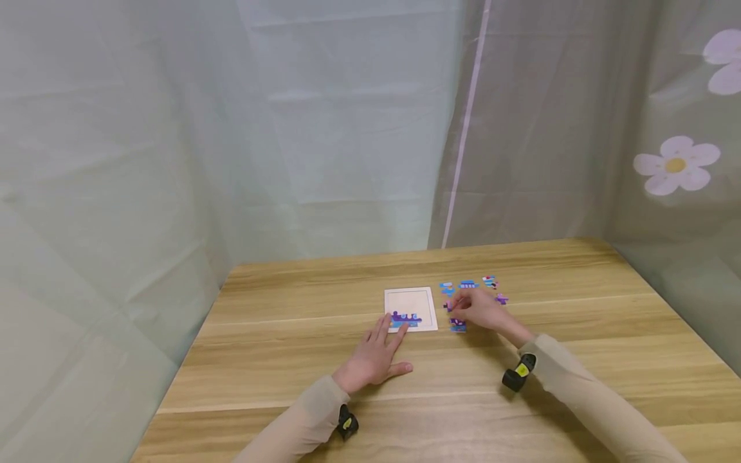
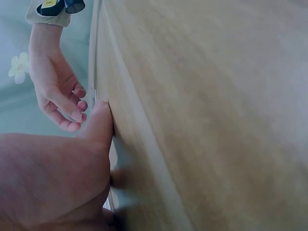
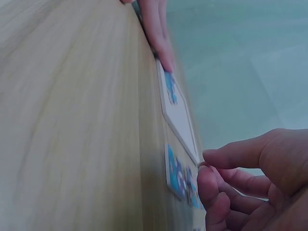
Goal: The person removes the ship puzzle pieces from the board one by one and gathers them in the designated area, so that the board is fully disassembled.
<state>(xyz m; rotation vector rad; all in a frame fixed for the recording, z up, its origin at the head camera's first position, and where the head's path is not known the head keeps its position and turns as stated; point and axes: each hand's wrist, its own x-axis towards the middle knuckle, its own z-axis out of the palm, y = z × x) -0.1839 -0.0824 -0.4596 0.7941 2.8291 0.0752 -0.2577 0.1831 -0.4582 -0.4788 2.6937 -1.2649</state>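
Note:
A square white puzzle board (image 1: pixel 408 301) lies flat on the table, with joined purple and blue puzzle pieces (image 1: pixel 407 318) along its near edge. My left hand (image 1: pixel 373 357) rests with spread, straight fingers on the board's near left corner, touching those pieces. To the right of the board, my right hand (image 1: pixel 480 308) pinches a small purple puzzle piece (image 1: pixel 448 307) between thumb and forefinger. In the right wrist view only a thin edge shows between the fingertips; the hand covers the rest. Blue and purple pieces (image 3: pixel 175 171) lie on the table below it.
More loose pieces lie around my right hand: blue ones (image 1: pixel 468 284) behind it, a multicoloured one (image 1: pixel 490 281) farther right, and a purple one (image 1: pixel 502 299) beside the wrist. The wooden table (image 1: pixel 278 347) ends at hanging curtains (image 1: pixel 359 128) at the back and sides.

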